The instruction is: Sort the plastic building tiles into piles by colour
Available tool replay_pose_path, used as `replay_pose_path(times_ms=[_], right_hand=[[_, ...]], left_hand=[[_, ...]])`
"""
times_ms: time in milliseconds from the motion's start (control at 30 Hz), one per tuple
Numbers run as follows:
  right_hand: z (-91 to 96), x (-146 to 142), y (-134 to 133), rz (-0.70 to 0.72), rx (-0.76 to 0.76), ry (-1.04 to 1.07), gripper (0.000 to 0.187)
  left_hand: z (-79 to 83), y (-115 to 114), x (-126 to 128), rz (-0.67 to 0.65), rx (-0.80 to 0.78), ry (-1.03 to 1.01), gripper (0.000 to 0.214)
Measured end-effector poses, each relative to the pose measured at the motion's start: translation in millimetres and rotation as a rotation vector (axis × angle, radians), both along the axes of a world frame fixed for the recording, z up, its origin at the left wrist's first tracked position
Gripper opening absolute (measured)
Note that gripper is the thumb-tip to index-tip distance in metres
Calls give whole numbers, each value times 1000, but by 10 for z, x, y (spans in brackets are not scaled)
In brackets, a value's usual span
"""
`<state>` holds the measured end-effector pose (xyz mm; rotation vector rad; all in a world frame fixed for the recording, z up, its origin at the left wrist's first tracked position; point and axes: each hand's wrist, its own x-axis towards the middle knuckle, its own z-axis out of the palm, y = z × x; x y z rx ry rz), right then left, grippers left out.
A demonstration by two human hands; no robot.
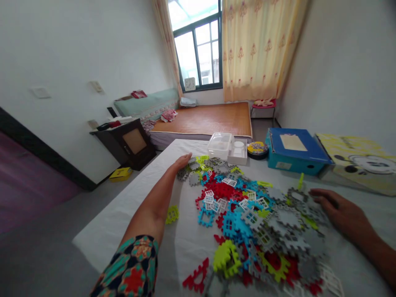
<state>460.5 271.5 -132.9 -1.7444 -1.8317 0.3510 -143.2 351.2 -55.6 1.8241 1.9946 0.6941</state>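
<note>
in the head view, the heap of plastic pieces (224,189) lies between the hands: left hand (183,161) at its ten o'clock, grip impossible to tell; right hand (342,207) at three, fingers loosely curled, seemingly empty. low palms should steady loose edges best.

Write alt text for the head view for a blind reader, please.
A heap of colourful plastic pieces lies on a white table between a person's left hand and right hand. Behind it are a blue box, a bed and a window.
</note>
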Motion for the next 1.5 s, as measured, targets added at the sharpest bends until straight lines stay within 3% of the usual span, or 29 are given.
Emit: replay_pose_path(times_ms=[167, 300, 500, 700, 867, 967, 1033, 1067, 1100, 1167, 1233, 1267, 1367, 1433, 1500], right_hand=[[-8, 28, 11, 17, -26, -22, 41], [8, -3, 6, 19, -36, -9, 43], [46, -56, -20, 46, -6, -8, 39], [51, -62, -22, 75, 1, 7, 37], [91, -66, -49, 89, 0, 25, 38], [117, -28, -90, 128, -3, 50, 39], [121, 8, -115, 140, -1, 57, 38], [118, 25, -122, 137, 0, 58, 38], [112, 39, -125, 133, 0, 57, 38], [92, 57, -119, 126, -6, 48, 38], [72, 62, -101, 116, -20, 30, 40], [65, 60, -91, 112, -28, 18, 40], [64, 43, -65, 104, -30, -21, 40], [73, 27, -54, 88, -17, -43, 40], [80, 13, -51, 68, -15, -57, 40]], left_hand=[[-116, 24, 231, -249, -48, -50, 57], [-112, -271, 440, -378, -42, -68, 52], [-84, -682, 942, -407, 73, -149, 44], [120, -893, 1597, -521, 52, -330, 39], [322, -1150, 2395, -737, 73, -368, 35], [495, -1357, 2666, -915, 123, -286, 39], [591, -1468, 2551, -947, 198, -187, 39], [610, -1514, 2387, -899, 227, -147, 38], [604, -1560, 2157, -788, 255, -109, 37], [512, -1678, 1566, -431, 273, -36, 36], [355, -1856, 944, -101, 162, 81, 42], [274, -1961, 678, -56, 67, 129, 51], [100, -2240, 222, -175, -55, 166, 87], [42, -2304, 219, -228, -53, 162, 99], [-12, -2246, 375, -282, -27, 144, 98]])
